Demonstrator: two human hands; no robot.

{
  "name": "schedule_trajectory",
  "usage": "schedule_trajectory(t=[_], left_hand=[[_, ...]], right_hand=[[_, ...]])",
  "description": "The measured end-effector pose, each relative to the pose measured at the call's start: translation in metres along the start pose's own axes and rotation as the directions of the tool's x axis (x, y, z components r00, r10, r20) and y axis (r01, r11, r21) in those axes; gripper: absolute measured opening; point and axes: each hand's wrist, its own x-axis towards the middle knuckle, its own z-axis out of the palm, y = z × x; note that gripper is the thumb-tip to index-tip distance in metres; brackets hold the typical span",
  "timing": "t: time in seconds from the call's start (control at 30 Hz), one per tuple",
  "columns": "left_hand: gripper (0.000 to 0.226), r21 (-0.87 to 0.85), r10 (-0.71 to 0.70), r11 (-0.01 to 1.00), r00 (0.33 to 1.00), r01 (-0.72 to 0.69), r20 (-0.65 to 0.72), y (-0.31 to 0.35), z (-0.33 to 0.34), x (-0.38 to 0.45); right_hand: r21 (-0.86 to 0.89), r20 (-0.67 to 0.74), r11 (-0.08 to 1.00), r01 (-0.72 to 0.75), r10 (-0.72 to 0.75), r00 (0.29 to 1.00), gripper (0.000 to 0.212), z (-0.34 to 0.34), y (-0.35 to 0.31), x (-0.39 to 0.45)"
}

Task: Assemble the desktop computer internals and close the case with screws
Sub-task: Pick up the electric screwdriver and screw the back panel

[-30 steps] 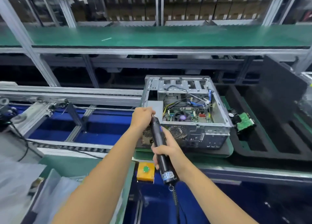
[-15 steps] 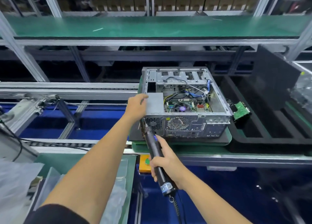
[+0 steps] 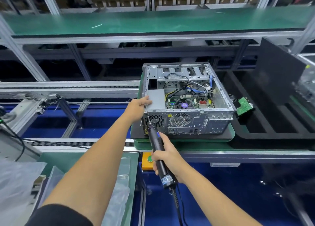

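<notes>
Here the right hand (image 3: 167, 157) grips the screwdriver (image 3: 157, 150), tip up-left against the case (image 3: 185, 106) rear (near its left edge); the left hand (image 3: 139, 106) holds the case's corner.

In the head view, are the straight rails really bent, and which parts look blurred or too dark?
Head view: the wide lens bows the shelf edge and stretches both forearms near the bottom; the computer case and the screwdriver in the right hand are sharp; the far right edge is smeared; the space under the shelf is too dark to read.
</notes>
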Motion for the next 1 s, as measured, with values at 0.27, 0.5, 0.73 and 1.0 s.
schedule_trajectory(t=[0.27, 0.5, 0.73, 1.0], left_hand=[[0.044, 0.003, -0.001, 1.000, 0.999, 0.001, -0.032, 0.000, 0.001, 0.001], [0.041, -0.004, 0.016, 1.000, 0.998, -0.016, -0.064, 0.001, 0.002, 0.000], [0.042, -0.009, 0.003, 1.000, 0.998, -0.003, -0.067, 0.003, 0.003, -0.004], [0.027, -0.094, -0.095, 0.994, 0.804, 0.050, -0.587, -0.012, 0.017, -0.026]], right_hand=[[0.035, 0.013, 0.999, -0.019, 0.018, 1.000, 0.092, 0.000, -0.002, -0.002], [0.034, 0.029, 0.999, -0.014, 0.013, 0.999, 0.092, -0.001, -0.006, -0.005], [0.042, 0.036, 0.999, -0.009, 0.008, 0.999, 0.088, -0.002, -0.007, -0.005], [0.052, 0.040, 0.999, -0.014, 0.012, 0.999, 0.079, -0.002, -0.007, -0.005]])
